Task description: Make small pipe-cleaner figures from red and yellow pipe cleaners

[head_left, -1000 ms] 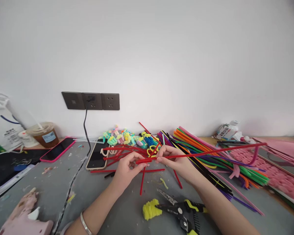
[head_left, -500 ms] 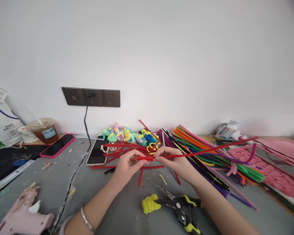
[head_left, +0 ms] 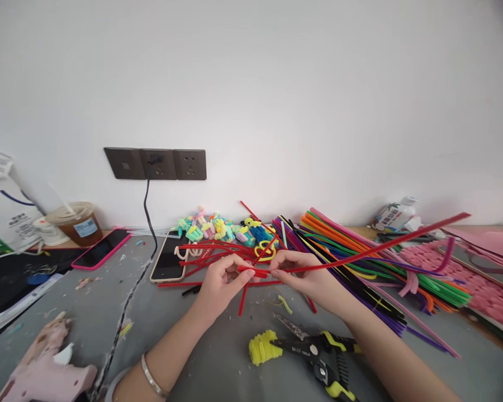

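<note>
Between my two hands runs a red pipe cleaner (head_left: 360, 258), its long free end reaching up to the right. My left hand (head_left: 226, 282) pinches its folded end between thumb and fingers. Close beside it, my right hand (head_left: 297, 271) grips the same strand with thumb and fingertips. More red pipe cleaners (head_left: 209, 249) lie on the table behind my left hand. Below my hands rest black and lime wire pliers (head_left: 318, 354), jaws apart, with a ribbed yellow roll (head_left: 265, 347) at their tip.
Bundled coloured pipe cleaners (head_left: 385, 268) spread to the right. Small pastel figures (head_left: 218, 228) sit by the wall. On the left are a pink glue gun (head_left: 46, 368), a pink-cased phone (head_left: 103, 248), another phone (head_left: 167, 259) and a lidded drink cup (head_left: 77, 223). A black cord (head_left: 146, 206) hangs from the socket.
The folded end of the red pipe cleaner has been bent further in my fingers. Its long free end now points higher. The view has shifted slightly.
</note>
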Available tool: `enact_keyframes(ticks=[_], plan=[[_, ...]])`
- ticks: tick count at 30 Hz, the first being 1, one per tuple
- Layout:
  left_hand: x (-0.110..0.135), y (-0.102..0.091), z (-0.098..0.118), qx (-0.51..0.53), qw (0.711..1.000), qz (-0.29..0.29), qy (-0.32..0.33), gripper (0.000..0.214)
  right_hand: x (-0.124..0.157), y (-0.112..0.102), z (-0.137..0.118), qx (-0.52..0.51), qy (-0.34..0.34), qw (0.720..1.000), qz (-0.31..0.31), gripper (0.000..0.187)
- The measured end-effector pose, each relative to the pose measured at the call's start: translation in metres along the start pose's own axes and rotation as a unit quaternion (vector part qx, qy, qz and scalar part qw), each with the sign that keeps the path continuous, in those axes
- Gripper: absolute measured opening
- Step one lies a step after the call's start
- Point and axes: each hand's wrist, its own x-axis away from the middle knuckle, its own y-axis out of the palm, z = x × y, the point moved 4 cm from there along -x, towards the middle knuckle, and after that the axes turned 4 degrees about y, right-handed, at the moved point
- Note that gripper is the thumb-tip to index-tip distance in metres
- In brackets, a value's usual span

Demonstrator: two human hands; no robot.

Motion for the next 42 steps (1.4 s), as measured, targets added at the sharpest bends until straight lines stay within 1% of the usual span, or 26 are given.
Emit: enact_keyframes(ticks=[4,9,16,20,23,26,29,32,35,42], plan=[[0.000,0.000,0.001,0.008,1.000,0.003,0.014,0.022,0.001,0.000,-0.002,0.003,-0.004,1.000,-0.002,0.010],[0.000,-0.002,0.001,-0.005,1.000,-0.001,0.027,0.022,0.003,0.000,-0.005,-0.008,-0.018,1.000,-0.001,0.005],[-0.001,0.002,0.010,-0.005,0.999,0.008,0.039,0.033,0.003,0.001,-0.001,-0.013,-0.051,0.999,-0.009,0.010],[-0.001,0.004,0.011,-0.004,1.000,0.007,0.026,0.035,0.004,0.002,-0.002,-0.007,-0.071,0.997,-0.019,0.010],[0.001,0.005,0.009,0.002,1.000,-0.012,0.006,0.033,0.006,0.004,-0.004,-0.014,-0.073,0.997,-0.034,0.015],[0.002,0.006,0.006,0.002,1.000,-0.028,-0.007,0.026,0.008,0.006,-0.006,-0.035,-0.066,0.996,-0.053,0.019],[0.003,0.006,0.006,-0.010,0.999,-0.031,0.003,0.019,0.009,0.008,-0.007,-0.040,-0.055,0.996,-0.065,0.018],[0.004,0.005,0.007,-0.037,0.998,-0.037,0.022,0.014,0.009,0.009,-0.007,-0.022,-0.048,0.996,-0.068,0.019],[0.005,0.005,0.008,-0.046,0.998,-0.043,0.028,0.013,0.010,0.009,-0.006,-0.011,-0.050,0.996,-0.066,0.020],[0.006,0.003,0.005,-0.025,0.999,-0.032,0.009,0.017,0.011,0.008,-0.007,-0.033,-0.049,0.996,-0.071,0.020]])
